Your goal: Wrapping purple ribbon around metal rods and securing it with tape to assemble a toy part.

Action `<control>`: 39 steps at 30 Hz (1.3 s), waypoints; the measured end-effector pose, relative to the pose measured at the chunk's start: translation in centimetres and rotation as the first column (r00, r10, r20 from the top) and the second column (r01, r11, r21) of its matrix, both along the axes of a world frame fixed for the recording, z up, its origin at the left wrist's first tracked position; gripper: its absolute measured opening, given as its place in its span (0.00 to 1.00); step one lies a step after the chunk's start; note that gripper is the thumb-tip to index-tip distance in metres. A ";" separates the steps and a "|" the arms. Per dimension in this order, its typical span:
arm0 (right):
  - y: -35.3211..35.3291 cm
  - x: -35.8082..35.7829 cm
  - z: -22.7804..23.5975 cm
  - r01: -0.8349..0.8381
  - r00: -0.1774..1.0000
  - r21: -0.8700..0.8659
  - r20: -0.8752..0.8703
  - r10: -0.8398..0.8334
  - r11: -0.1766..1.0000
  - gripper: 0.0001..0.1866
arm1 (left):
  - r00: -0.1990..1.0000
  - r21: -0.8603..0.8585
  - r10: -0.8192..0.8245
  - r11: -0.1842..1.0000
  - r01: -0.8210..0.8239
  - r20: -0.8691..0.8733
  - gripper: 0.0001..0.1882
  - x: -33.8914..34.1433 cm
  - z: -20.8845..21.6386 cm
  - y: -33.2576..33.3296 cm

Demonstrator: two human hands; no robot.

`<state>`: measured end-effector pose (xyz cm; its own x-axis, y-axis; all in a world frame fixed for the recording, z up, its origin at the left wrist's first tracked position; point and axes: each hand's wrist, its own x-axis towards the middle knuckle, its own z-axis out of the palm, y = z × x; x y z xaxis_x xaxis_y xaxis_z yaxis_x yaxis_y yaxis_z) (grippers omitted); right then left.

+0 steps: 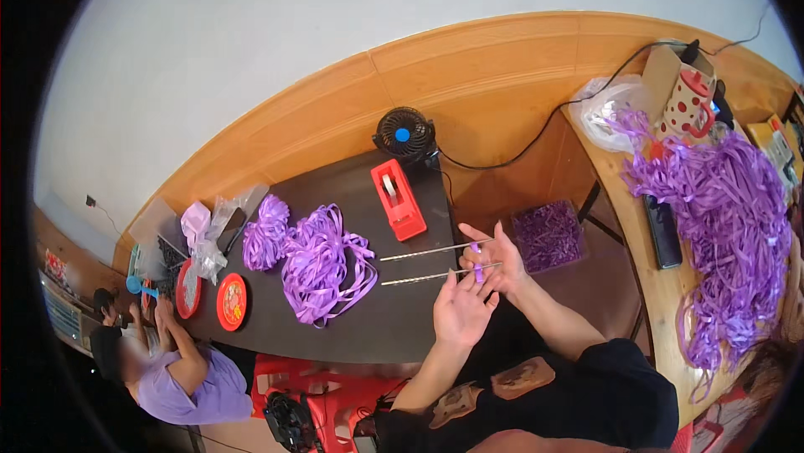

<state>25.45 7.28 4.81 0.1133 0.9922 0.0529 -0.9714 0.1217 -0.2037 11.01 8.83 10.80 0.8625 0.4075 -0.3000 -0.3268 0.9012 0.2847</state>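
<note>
Two thin metal rods (419, 253) run side by side from beyond the dark table's right edge toward my hands. A short strip of purple ribbon (478, 274) hangs about their right ends. My right hand (507, 257) is at these ends with its palm showing and fingers spread. The ribbon lies against its fingers. Just below the lower rod is my left hand (462, 312), palm up, thumb and fingers apart, its fingertips close to the ribbon. Whether either hand pinches the ribbon lightly is too small to see. Left of the rods, a loose heap of purple ribbon (322, 265) lies on the table.
A red tape dispenser (399, 200) and black fan (404, 134) stand at the dark table's (368, 340) back. A second ribbon heap (720, 227), phone (663, 233) and dotted mug (688, 105) occupy the wooden table. A ribbon-filled bin (548, 235) sits between tables. People work at far left.
</note>
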 end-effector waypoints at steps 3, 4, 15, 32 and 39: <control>0.5 0.3 -0.7 -0.001 1.000 0.060 0.005 0.001 0.998 0.40 | 1.000 -0.001 -0.012 1.000 0.012 0.019 0.33 0.1 0.1 0.1; 0.5 0.3 -0.7 -0.005 1.000 0.084 0.013 0.004 0.996 0.41 | 1.000 -0.005 -0.009 1.000 0.009 0.019 0.33 0.1 0.1 0.1; -1.3 1.0 2.0 0.047 0.951 -0.094 0.308 -0.016 0.994 0.36 | 1.000 0.025 -0.008 1.000 0.008 -0.001 0.34 -0.1 -0.1 0.2; -0.4 4.6 7.6 0.031 -0.465 0.213 0.868 -0.175 0.976 0.06 | 1.000 0.013 -0.008 1.000 0.008 -0.001 0.27 -0.1 0.0 0.1; -0.8 5.2 2.8 0.117 0.058 0.206 0.975 -0.214 0.972 0.06 | 1.000 0.022 -0.005 1.000 0.005 -0.008 0.32 -0.2 0.1 0.1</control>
<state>30.69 6.46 7.66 0.0701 0.9451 0.3191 0.1600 0.3051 -0.9388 10.78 8.94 10.91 0.8621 0.4100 -0.2978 -0.3204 0.8963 0.3066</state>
